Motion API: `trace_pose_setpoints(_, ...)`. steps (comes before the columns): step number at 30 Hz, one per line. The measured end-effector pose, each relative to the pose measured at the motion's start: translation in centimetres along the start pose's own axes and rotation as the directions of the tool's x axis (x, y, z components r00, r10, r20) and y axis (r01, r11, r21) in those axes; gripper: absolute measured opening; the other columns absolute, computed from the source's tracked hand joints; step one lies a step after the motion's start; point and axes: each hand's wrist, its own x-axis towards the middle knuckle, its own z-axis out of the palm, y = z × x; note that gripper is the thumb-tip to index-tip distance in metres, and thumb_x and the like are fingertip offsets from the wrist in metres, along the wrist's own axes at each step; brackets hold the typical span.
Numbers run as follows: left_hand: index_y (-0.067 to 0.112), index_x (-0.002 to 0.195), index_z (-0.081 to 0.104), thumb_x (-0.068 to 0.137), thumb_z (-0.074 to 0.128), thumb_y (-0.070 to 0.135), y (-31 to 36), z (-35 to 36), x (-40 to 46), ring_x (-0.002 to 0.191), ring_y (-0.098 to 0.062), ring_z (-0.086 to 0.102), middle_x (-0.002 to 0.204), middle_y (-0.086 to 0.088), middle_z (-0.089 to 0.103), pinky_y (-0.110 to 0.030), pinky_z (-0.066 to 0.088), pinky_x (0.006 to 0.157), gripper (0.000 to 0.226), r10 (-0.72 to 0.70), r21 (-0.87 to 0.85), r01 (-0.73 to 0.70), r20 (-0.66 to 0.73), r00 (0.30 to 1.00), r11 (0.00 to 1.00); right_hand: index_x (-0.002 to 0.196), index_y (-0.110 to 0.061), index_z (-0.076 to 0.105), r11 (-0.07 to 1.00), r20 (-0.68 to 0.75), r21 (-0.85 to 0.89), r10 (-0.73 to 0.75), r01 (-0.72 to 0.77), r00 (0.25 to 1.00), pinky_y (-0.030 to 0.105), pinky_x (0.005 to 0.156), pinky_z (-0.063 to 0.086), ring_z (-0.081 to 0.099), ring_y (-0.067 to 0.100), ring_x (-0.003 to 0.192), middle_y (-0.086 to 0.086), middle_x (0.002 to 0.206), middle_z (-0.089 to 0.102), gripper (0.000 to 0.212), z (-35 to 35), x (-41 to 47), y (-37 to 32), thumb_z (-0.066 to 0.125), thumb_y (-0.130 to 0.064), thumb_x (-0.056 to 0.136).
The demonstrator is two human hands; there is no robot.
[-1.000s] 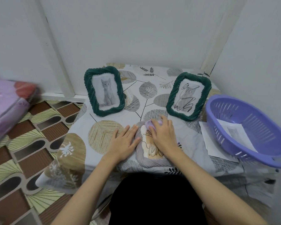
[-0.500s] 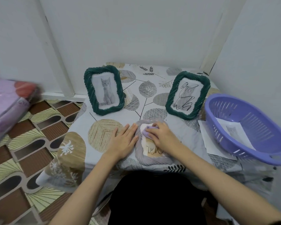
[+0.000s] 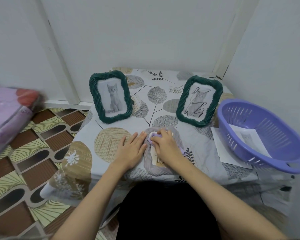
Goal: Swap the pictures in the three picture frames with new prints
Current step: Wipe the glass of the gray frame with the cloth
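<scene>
light: soft, even | shadows: faint | edges: wide-angle bend, left blurred

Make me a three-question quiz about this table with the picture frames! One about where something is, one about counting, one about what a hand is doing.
1. Where is the purple plastic basket?
A. table's right side
B. floor
C. between the frames

2. How many dark green woven picture frames stand upright?
A. one
B. two
C. four

3. The left hand is:
A. flat on the tablecloth
B. lifting a frame
C. inside the basket

Answers: 1 A, it sits at the right edge. 2 B, the left frame and the right frame both stand. 3 A, its fingers lie straight beside the grey frame lying flat.
</scene>
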Motion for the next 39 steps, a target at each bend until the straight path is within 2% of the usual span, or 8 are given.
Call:
trace_pose_setpoints(6,0.034,0.147,0.005,0.100,0.016,0.041,-0.1,0.1,0.0,0.143,-0.003,0.002,0.155,0.017,0.008,-0.040,-0.003,0.117,0.049,0.000,-0.006,0.000,0.004,1.000,1.000,0.081,-0.011,0.071,0.958,-0.052,-0.099,-0.276,0.270,0.960,0.031,0.068,0.047,0.054,0.028,0.077,0.012,0.094,0.061,0.028,-1.2,-3.7,1.0,0.047,-0.026,0.085)
trace_pose_setpoints(9,0.034,0.147,0.006,0.099,0.016,0.041,0.0,-0.1,0.1,0.143,-0.003,0.003,0.155,0.017,0.008,-0.040,-0.003,0.117,0.049,-0.002,-0.017,0.002,0.010,1.000,1.000,0.082,-0.010,0.071,0.973,-0.005,-0.133,-0.192,0.190,0.981,0.038,0.067,0.052,0.054,0.032,0.077,0.015,0.091,0.060,0.007,-0.7,-2.0,1.3,0.066,-0.013,0.077)
trace_pose_setpoints(13,0.034,0.147,0.007,0.099,0.016,0.042,0.1,-0.1,0.0,0.143,-0.003,0.002,0.155,0.018,0.007,-0.040,-0.003,0.117,0.049,-0.007,-0.009,0.007,0.008,1.000,1.000,0.076,-0.008,0.072,0.999,-0.022,-0.031,0.033,-0.034,0.999,0.043,0.068,0.052,0.054,0.038,0.079,0.018,0.092,0.058,0.014,0.2,0.2,-0.1,0.071,0.001,0.067)
trace_pose_setpoints(16,0.034,0.147,0.006,0.100,0.017,0.041,0.1,-0.1,-0.1,0.143,-0.003,0.002,0.155,0.018,0.007,-0.040,-0.002,0.117,0.049,-0.008,0.003,0.008,-0.002,1.000,1.000,0.078,-0.009,0.071,0.999,-0.032,-0.004,-0.045,0.045,0.998,0.042,0.069,0.050,0.051,0.036,0.079,0.017,0.095,0.058,0.007,-0.1,-1.7,-0.3,0.064,-0.009,0.077)
trace_pose_setpoints(20,0.033,0.147,0.005,0.100,0.017,0.040,0.1,-0.1,-0.1,0.143,-0.003,0.002,0.155,0.017,0.006,-0.040,-0.003,0.116,0.049,-0.004,0.002,0.004,-0.001,1.000,1.000,0.081,-0.012,0.073,0.991,-0.005,0.031,-0.127,0.127,0.992,0.036,0.070,0.048,0.052,0.031,0.079,0.014,0.095,0.059,0.033,-1.0,-3.6,0.1,0.047,-0.032,0.083)
trace_pose_setpoints(26,0.034,0.147,0.007,0.100,0.017,0.042,0.1,0.1,0.1,0.143,-0.003,0.003,0.155,0.019,0.008,-0.040,-0.002,0.117,0.049,-0.017,0.014,0.017,-0.008,1.000,1.000,0.104,-0.013,0.069,0.997,0.099,0.067,0.027,-0.033,0.995,0.038,0.091,0.038,0.045,0.032,0.098,0.010,0.112,0.055,0.023,-1.1,-1.0,0.3,0.054,-0.022,0.090)
trace_pose_setpoints(33,0.033,0.147,0.007,0.098,0.012,0.045,-0.1,0.2,0.0,0.143,-0.003,0.004,0.155,0.017,0.009,-0.040,-0.002,0.117,0.050,-0.003,0.011,0.003,-0.011,1.000,1.000,0.088,-0.015,0.071,0.945,0.169,0.134,-0.318,0.298,0.933,0.023,0.074,0.036,0.052,0.025,0.072,0.007,0.096,0.064,0.038,-4.3,-6.2,2.1,0.043,-0.039,0.091)
trace_pose_setpoints(39,0.033,0.147,0.008,0.099,0.017,0.042,0.0,0.1,0.0,0.143,-0.003,0.004,0.155,0.017,0.008,-0.040,-0.001,0.118,0.049,-0.010,0.004,0.010,-0.008,1.000,1.000,0.089,-0.013,0.074,0.999,0.079,0.033,-0.018,0.016,0.997,0.034,0.077,0.044,0.054,0.036,0.080,0.009,0.093,0.065,0.013,-2.7,-2.9,3.2,0.063,-0.017,0.082)
